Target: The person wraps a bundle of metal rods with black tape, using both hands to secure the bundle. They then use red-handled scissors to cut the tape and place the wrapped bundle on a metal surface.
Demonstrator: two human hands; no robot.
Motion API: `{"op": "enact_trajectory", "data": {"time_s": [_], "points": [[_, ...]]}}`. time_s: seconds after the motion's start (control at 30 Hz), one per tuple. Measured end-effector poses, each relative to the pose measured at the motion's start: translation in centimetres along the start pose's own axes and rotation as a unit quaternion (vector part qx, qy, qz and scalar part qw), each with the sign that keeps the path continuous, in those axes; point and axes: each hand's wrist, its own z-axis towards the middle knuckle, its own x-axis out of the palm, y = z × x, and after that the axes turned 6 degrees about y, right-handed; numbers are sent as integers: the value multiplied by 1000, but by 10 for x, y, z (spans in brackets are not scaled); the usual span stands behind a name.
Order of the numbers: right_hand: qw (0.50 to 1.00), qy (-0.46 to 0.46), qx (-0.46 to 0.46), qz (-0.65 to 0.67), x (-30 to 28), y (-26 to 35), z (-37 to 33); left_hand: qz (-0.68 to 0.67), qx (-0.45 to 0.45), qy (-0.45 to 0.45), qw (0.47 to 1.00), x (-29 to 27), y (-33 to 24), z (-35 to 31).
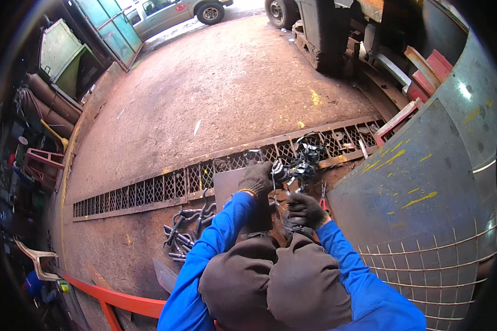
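Observation:
My left hand (256, 179), in a dark knit glove, curls closed beside a small dark and silver cylindrical piece (280, 171); whatever is in its fingers is hidden. Lower and to the right, my right hand (306, 210), gloved too, is closed, and what it grips is too small to make out. Under my left forearm lies a flat grey metal plate (225, 186). Past my hands sits a heap of shiny black crumpled material (309, 155). Red-handled pliers (324, 199) lie to the right of my right hand.
Several bent metal rods (185, 231) are piled left of my knees. A metal floor grating (171, 185) crosses ahead. Large steel sheets (408, 182) and a wire mesh (431, 270) stand at right. An orange-red metal frame (121, 298) is at lower left; a vehicle (174, 14) is far off.

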Motion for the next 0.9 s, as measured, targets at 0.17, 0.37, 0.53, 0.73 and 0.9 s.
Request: {"op": "enact_trajectory", "data": {"time_s": [0.17, 0.37, 0.53, 0.73, 0.9], "points": [[952, 64, -261, -149, 89, -12, -12, -9, 4, -23, 1000, 9, 6, 2], [460, -214, -473, -720, 182, 58, 39, -37, -22, -33, 998, -6, -6, -11], [67, -347, 21, -935, 107, 30, 33, -12, -57, -21, 998, 1, 8, -6], [284, -167, -28, -944, 37, -37, -5, -4, -37, -16, 999, -3, -8, -4], [295, -148, 14, -944, 65, -21, 2, -29, -32, -74, 996, 28, 32, 6]]}}
